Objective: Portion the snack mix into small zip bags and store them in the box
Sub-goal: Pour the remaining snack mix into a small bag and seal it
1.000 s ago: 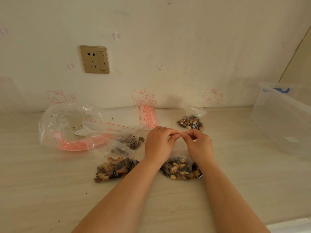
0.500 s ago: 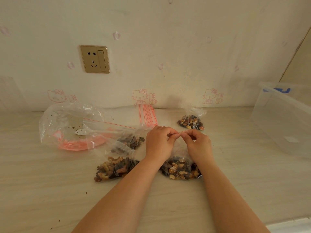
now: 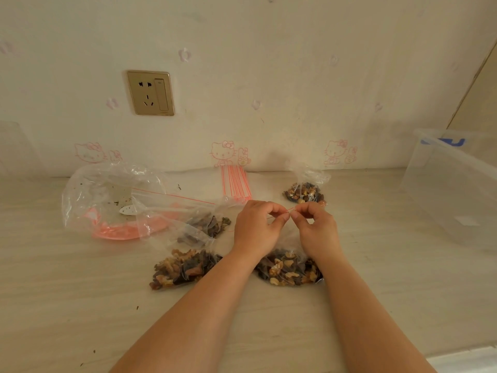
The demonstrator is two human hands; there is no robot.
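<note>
Both forearms reach forward, left hand [image 3: 256, 228] and right hand [image 3: 317, 230] meeting in a fingertip pinch grip.

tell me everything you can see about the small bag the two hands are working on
The small zip bag is clear, thin plastic with a red zip line along its top. Its lower part bulges with brown and tan snack mix and rests on the pale table, nearest the person. The left hand and right hand each pinch the top edge, fingertips nearly meeting at the zip line. The bag stands upright between them; whether it is sealed cannot be told.
</note>
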